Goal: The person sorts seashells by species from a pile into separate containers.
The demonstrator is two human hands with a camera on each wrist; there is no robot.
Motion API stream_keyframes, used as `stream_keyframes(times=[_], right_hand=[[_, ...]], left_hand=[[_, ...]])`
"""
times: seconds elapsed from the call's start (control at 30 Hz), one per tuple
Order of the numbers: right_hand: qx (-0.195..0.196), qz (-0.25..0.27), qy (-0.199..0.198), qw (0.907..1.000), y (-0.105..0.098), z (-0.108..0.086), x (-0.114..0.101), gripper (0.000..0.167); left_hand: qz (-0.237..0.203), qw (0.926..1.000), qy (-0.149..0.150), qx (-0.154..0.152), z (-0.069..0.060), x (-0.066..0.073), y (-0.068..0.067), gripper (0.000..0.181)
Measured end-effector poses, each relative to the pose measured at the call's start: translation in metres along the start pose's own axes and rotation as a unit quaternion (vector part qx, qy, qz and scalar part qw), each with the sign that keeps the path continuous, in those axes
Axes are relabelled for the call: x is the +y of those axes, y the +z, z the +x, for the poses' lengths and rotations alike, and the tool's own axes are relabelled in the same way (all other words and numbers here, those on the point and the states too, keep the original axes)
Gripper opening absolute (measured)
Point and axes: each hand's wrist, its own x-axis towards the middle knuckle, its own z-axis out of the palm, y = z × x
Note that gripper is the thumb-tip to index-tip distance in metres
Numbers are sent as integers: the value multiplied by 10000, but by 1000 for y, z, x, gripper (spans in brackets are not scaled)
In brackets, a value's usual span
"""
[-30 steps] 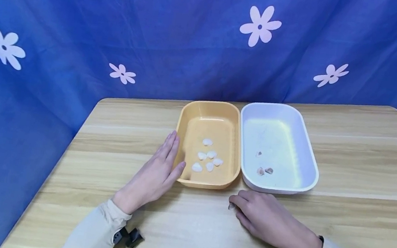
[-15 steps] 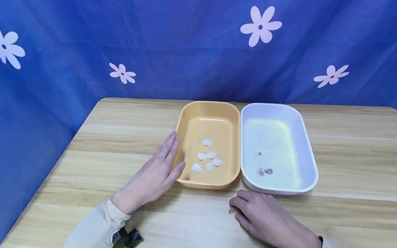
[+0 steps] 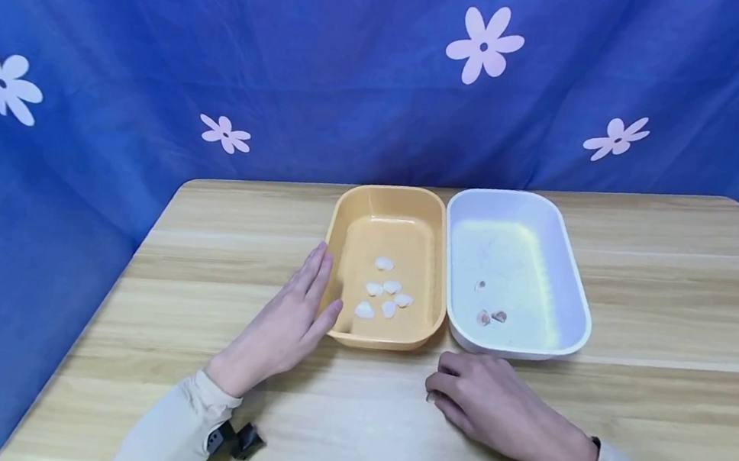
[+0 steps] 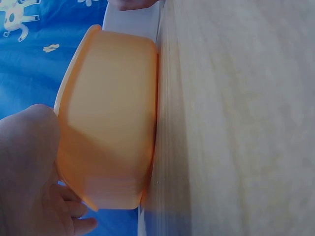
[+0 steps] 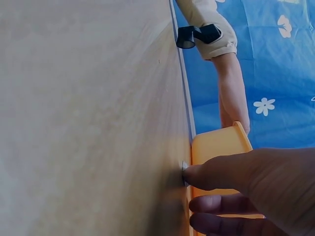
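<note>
My left hand [image 3: 287, 320] rests with straight fingers along the left side of the orange tray [image 3: 380, 342]; in the left wrist view its thumb lies at the rim. Several white shells [image 3: 392, 287] lie inside this tray. A few small brownish shells [image 3: 500, 316] are in the white tray [image 3: 534, 354] to its right. On the table in front of the white tray, my right hand [image 3: 493, 403] has curled fingers. It pinches a small shell [image 5: 185, 172] between thumb and fingers, low against the tabletop. Most of that shell is hidden by the fingertips.
Both trays stand side by side on a wooden table [image 3: 214, 257], near its back edge. Behind the table hangs a blue curtain [image 3: 362, 68] with flower shapes. A black wrist camera [image 3: 246, 442] sits on the left sleeve, low over the tabletop.
The small shell at my right fingertips has turned and slipped further under them, so less of it shows. My left hand, the trays and the other shells have stayed in place.
</note>
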Motion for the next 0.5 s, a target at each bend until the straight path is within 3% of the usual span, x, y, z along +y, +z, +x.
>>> stream_keyframes(times=[0.5], right_hand=[[399,-1028,-552,9924,1,-1,-3,18]], left_hand=[[3,10000,17,31,0,-1,1,66]])
